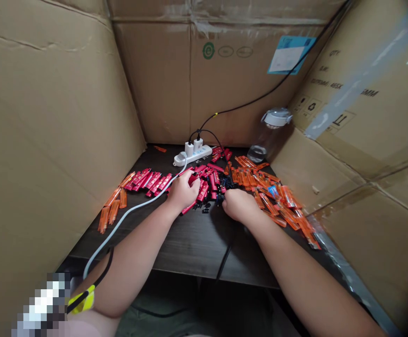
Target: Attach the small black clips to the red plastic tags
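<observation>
My left hand [183, 193] is closed round a short red tube with a dark end [193, 177], shaped like a lighter casing. It is over the pile of similar red casings [207, 185] in the middle of the dark table. Fingers curled, my right hand [238, 204] is at the pile's right side, beside small black parts [206, 207]. Whatever those fingers pinch, if anything, is hidden. More red casings [148, 181] lie in a row left of my left hand. Translucent orange lighter-shaped pieces [249, 178] are heaped beyond and right of my right hand.
A white power strip [199, 153] with plugs stands behind the pile. Its pale cable [130, 210] runs past my left forearm. A clear bottle [265, 135] stands at back right. Orange pieces [112, 206] also lie at left. Cardboard walls [162, 70] enclose the dark table [190, 248].
</observation>
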The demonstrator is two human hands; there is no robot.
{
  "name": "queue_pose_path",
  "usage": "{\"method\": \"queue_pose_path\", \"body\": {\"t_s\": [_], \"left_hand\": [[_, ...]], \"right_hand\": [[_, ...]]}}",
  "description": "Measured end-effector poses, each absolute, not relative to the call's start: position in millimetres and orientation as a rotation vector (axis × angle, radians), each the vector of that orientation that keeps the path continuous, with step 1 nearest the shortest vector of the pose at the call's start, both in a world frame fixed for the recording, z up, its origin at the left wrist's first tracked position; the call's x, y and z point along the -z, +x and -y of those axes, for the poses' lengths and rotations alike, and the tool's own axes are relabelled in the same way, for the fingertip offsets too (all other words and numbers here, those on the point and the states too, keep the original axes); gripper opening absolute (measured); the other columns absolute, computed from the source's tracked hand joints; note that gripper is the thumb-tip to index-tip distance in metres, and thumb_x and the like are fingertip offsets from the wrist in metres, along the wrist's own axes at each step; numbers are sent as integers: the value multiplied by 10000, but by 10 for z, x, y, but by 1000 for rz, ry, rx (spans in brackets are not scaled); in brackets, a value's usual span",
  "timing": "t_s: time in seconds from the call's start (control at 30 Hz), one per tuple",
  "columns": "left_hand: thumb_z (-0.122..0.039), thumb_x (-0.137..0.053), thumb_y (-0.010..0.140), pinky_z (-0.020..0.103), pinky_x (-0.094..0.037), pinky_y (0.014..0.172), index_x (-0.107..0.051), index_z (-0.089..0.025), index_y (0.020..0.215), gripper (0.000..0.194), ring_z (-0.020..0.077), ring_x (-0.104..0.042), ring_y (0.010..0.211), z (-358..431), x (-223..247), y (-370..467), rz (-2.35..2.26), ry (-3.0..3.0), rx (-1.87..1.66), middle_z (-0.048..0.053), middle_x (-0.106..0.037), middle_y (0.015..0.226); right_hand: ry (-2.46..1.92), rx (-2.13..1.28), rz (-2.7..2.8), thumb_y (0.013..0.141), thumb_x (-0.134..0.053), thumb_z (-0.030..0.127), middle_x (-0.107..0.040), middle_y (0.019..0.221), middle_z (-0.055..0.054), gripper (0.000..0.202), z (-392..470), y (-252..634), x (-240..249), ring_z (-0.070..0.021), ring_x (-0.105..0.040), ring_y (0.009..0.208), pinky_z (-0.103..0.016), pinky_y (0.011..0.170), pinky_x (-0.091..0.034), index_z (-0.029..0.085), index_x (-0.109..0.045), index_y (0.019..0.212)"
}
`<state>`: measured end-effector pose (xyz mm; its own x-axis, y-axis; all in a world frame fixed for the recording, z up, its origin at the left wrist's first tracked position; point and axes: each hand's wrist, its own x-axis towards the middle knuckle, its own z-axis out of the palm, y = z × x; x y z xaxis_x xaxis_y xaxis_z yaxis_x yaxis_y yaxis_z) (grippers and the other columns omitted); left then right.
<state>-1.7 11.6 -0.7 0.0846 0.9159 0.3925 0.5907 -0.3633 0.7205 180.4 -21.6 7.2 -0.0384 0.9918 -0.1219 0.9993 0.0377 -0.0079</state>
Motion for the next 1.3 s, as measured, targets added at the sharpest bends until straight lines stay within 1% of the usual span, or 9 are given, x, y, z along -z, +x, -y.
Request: {"method": "queue_pose_path", "body": {"t_s": [0.13, 0.33, 0.47, 0.63, 0.73, 0.83, 1.07, 1.2, 1.3], "left_hand": [[-314, -531, 815, 258, -398, 626, -561, -195, 742, 142, 150, -539, 621, -118, 15, -16, -1487, 2000, -1162, 9, -606, 667], [-308, -533, 817, 258, -379, 598, -548, -193, 717, 153, 143, -518, 592, -129, 17, -26, -1467, 1998, -1166, 4, -584, 634], [-297, -540, 808, 254, -373, 591, -539, -183, 688, 166, 130, -496, 579, -128, 15, -9, -1413, 1963, -1210, -6, -556, 613], [-288, -605, 753, 224, -385, 551, -573, -147, 695, 156, 103, -492, 566, -86, 16, 84, -1109, 1659, -1196, -14, -548, 615], [-340, -655, 732, 202, -353, 470, -614, -128, 771, 219, 70, -436, 469, -43, 27, 138, -955, 1493, -1133, -44, -504, 551], [-398, -671, 734, 190, -312, 397, -610, -129, 806, 285, 51, -381, 391, -5, 45, 168, -873, 1404, -1078, -66, -468, 501], [-407, -686, 734, 182, -307, 398, -564, -150, 789, 289, 49, -390, 387, -4, 59, 160, -835, 1393, -1118, -80, -454, 493], [-393, -649, 771, 195, -335, 460, -587, -143, 792, 259, 58, -414, 434, -1, 4, 127, -857, 1551, -1116, -66, -476, 508], [-403, -637, 773, 206, -331, 480, -599, -134, 733, 275, 66, -408, 472, 17, -42, 106, -867, 1664, -1061, -51, -488, 533]], "right_hand": [[2155, 166, -2210, 795, -513, 262, -692, 974, -217, 307, 178, 1843, -56, -325, -665, 934, -365, 739, -495, 119, -702, 990], [2274, 221, -2246, 749, -507, 279, -695, 877, -192, 251, 153, 1910, -100, -323, -664, 831, -358, 666, -463, 131, -699, 817], [2358, 340, -2343, 752, -485, 246, -673, 746, -122, 201, 138, 1922, -153, -250, -636, 733, -303, 617, -423, 148, -658, 725], [2346, 732, -2549, 844, -408, 316, -545, 570, 8, 263, 162, 1848, -170, -107, -485, 504, -212, 478, -351, 163, -590, 729], [2362, 1386, -2685, 843, -443, 437, -430, 499, 58, 302, 203, 1781, -141, -77, -345, 413, -210, 418, -285, 166, -546, 756], [2249, 1877, -2755, 759, -575, 478, -411, 502, 69, 318, 244, 1710, -107, -62, -314, 422, -206, 419, -253, 165, -530, 726], [2223, 1895, -2904, 750, -641, 472, -484, 562, 39, 330, 280, 1658, -42, -66, -370, 472, -211, 448, -267, 151, -569, 767], [2184, 2157, -2850, 728, -694, 433, -486, 549, 57, 312, 259, 1704, -42, -59, -372, 429, -204, 410, -284, 161, -588, 837], [2130, 2278, -2848, 768, -660, 437, -534, 578, 49, 324, 256, 1718, -65, -66, -404, 411, -210, 398, -338, 173, -602, 947]]}}
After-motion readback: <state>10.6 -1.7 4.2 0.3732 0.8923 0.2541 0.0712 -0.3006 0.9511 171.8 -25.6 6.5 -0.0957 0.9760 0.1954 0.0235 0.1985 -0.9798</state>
